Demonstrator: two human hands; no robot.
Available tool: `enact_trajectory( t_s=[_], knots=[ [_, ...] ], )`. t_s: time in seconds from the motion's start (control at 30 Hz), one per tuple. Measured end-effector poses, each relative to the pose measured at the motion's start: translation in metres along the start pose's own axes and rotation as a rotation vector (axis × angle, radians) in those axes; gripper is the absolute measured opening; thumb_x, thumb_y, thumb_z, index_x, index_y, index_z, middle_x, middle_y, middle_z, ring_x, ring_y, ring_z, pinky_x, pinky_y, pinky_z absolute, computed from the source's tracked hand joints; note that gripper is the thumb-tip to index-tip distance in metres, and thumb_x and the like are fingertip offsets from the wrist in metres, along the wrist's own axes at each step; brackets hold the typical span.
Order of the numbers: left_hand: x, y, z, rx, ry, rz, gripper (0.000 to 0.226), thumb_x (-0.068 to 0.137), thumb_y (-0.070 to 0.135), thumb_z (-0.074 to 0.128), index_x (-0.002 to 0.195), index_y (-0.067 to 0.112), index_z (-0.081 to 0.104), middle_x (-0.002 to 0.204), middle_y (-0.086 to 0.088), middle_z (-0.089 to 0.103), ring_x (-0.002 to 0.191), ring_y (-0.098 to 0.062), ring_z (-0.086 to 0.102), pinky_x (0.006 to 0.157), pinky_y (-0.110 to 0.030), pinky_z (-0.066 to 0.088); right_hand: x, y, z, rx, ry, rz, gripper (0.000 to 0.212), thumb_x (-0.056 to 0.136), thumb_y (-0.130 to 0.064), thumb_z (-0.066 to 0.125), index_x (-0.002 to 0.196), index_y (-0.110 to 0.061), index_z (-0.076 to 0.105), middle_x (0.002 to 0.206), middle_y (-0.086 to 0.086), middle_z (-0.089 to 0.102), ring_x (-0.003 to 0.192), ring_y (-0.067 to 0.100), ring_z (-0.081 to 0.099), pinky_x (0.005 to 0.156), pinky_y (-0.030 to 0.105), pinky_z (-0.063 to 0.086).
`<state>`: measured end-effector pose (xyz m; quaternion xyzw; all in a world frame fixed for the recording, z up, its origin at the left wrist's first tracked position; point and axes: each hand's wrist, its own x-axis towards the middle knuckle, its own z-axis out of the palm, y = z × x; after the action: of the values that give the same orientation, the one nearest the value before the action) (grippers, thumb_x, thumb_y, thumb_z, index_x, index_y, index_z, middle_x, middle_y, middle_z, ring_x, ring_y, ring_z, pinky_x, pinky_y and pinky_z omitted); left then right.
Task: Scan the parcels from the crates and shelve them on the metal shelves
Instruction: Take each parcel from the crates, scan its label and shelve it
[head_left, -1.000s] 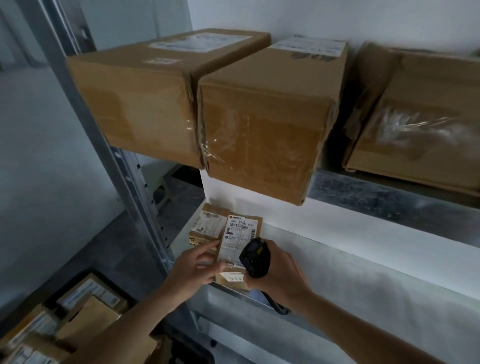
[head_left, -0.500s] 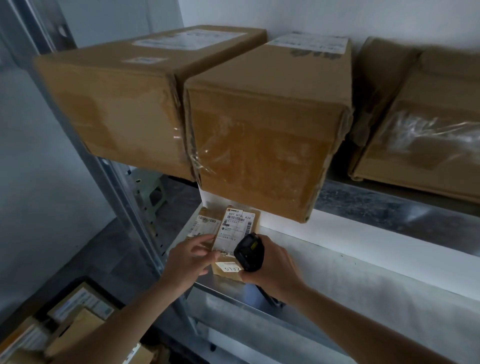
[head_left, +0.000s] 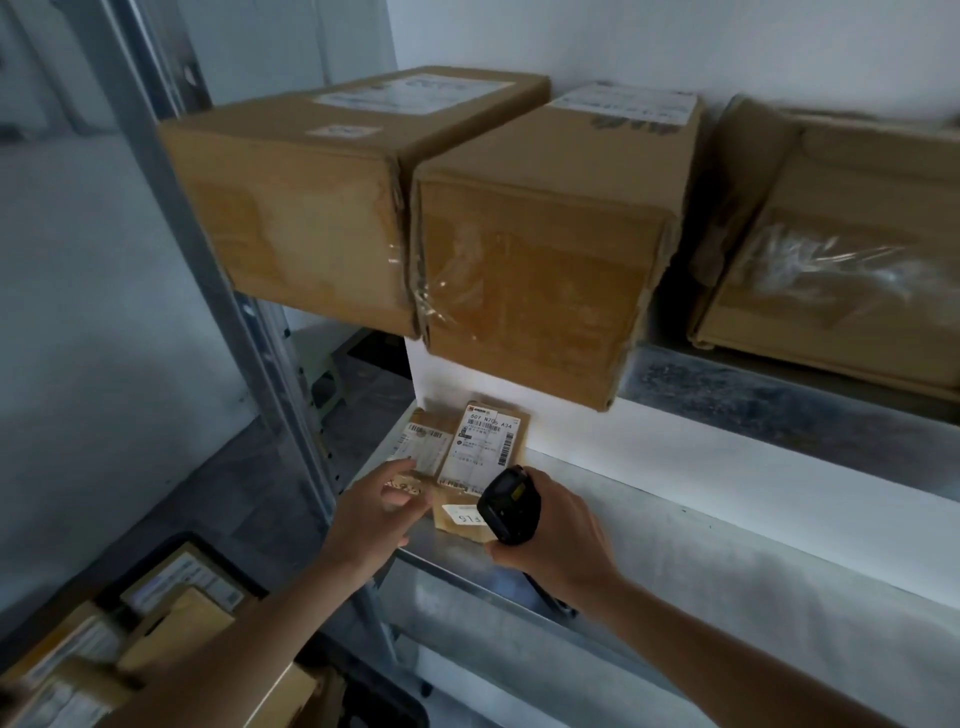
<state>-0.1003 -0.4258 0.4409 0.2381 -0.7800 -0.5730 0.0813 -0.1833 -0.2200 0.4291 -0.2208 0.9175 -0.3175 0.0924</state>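
The left hand (head_left: 371, 512) is now lifting away, fingers loose, from the small labelled parcel (head_left: 480, 467), left lying near the lower metal shelf (head_left: 675, 551)'s front left corner. The right hand (head_left: 550, 540) is gripping the barcode scanner (head_left: 509, 505); shelving looks done.

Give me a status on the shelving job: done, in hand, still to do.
Done: three large boxes sit on the upper shelf, and two small parcels lie on the lower shelf. In hand: the right hand grips the scanner by the nearer parcel; the left hand is open beside them. Left: more parcels wait in the crate below.
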Motion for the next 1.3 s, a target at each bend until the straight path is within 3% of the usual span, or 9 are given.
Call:
enact_trajectory(
  t_s=[0.17,0.33,0.57,0.67,0.73,0.87,0.97,1.1,1.3],
  knots=[
    [-0.034,-0.002,-0.015,0.025,0.029,0.013,0.035,0.089,0.026,0.074,0.122,0.03,0.062,0.102,0.003,0.074,0.09,-0.01,0.072,0.075,-0.036,0.064,-0.027,-0.012,-0.009,-0.02,-0.023,-0.083,0.082,0.065,-0.053,0.087,0.136,-0.035,0.05,0.119,-0.016,0.068,0.098,0.004,0.064,0.074,0.01,0.048],
    [-0.073,-0.014,-0.037,0.061,0.033,0.032,0.03,0.088,0.035,0.074,0.115,0.037,0.061,0.102,0.004,0.075,0.094,-0.006,0.071,0.087,-0.039,0.061,-0.054,-0.039,-0.01,-0.045,-0.082,-0.17,0.085,0.064,-0.059,0.086,0.137,-0.04,0.048,0.118,-0.012,0.072,0.098,0.006,0.068,0.082,0.024,0.058],
    [-0.139,-0.055,-0.103,0.157,0.139,0.014,0.035,0.09,0.039,0.071,0.124,0.032,0.062,0.096,0.012,0.073,0.091,-0.002,0.069,0.081,-0.033,0.06,-0.096,-0.101,0.039,-0.087,-0.181,-0.294,0.091,0.06,-0.062,0.081,0.14,-0.046,0.04,0.122,-0.015,0.065,0.112,0.014,0.064,0.091,0.036,0.055],
    [-0.177,-0.082,-0.14,0.18,0.222,-0.032,0.028,0.09,0.036,0.072,0.116,0.038,0.062,0.096,0.016,0.071,0.09,0.003,0.066,0.082,-0.026,0.057,-0.113,-0.128,0.073,-0.098,-0.271,-0.311,0.102,0.06,-0.069,0.077,0.147,-0.047,0.03,0.133,-0.014,0.061,0.121,0.014,0.06,0.099,0.041,0.053],
    [-0.206,-0.102,-0.164,0.183,0.266,-0.086,0.024,0.09,0.035,0.072,0.111,0.041,0.061,0.094,0.017,0.07,0.084,0.006,0.066,0.073,-0.019,0.055,-0.127,-0.145,0.093,-0.08,-0.372,-0.299,0.108,0.062,-0.071,0.078,0.152,-0.047,0.023,0.136,-0.012,0.058,0.122,0.015,0.059,0.101,0.04,0.051],
    [-0.258,-0.142,-0.213,0.177,0.354,-0.216,0.027,0.089,0.032,0.073,0.113,0.04,0.065,0.09,0.012,0.074,0.081,-0.004,0.07,0.074,-0.034,0.061,-0.159,-0.173,0.132,-0.055,-0.55,-0.351,0.1,0.057,-0.069,0.086,0.141,-0.045,0.037,0.13,-0.02,0.06,0.121,0.007,0.06,0.105,0.042,0.05],
    [-0.284,-0.165,-0.231,0.147,0.395,-0.264,0.027,0.088,0.033,0.074,0.113,0.04,0.068,0.088,0.011,0.075,0.08,-0.005,0.072,0.075,-0.038,0.062,-0.172,-0.18,0.159,-0.156,-0.647,-0.376,0.116,0.052,-0.059,0.094,0.148,-0.041,0.03,0.132,-0.018,0.058,0.123,0.008,0.058,0.107,0.039,0.05],
    [-0.307,-0.186,-0.236,0.155,0.389,-0.284,0.028,0.089,0.04,0.072,0.116,0.041,0.065,0.09,0.013,0.076,0.079,-0.001,0.07,0.074,-0.033,0.06,-0.183,-0.184,0.176,-0.278,-0.726,-0.384,0.105,0.064,-0.034,0.096,0.146,-0.039,0.03,0.126,-0.009,0.058,0.121,0.017,0.06,0.103,0.039,0.053],
    [-0.326,-0.202,-0.235,0.182,0.483,-0.318,0.03,0.091,0.035,0.071,0.12,0.031,0.066,0.089,0.014,0.075,0.08,0.003,0.069,0.079,-0.028,0.059,-0.186,-0.185,0.194,-0.327,-0.634,-0.396,0.074,0.063,-0.047,0.088,0.124,-0.038,0.047,0.113,-0.015,0.06,0.105,0.011,0.063,0.086,0.032,0.056]
  ],
)
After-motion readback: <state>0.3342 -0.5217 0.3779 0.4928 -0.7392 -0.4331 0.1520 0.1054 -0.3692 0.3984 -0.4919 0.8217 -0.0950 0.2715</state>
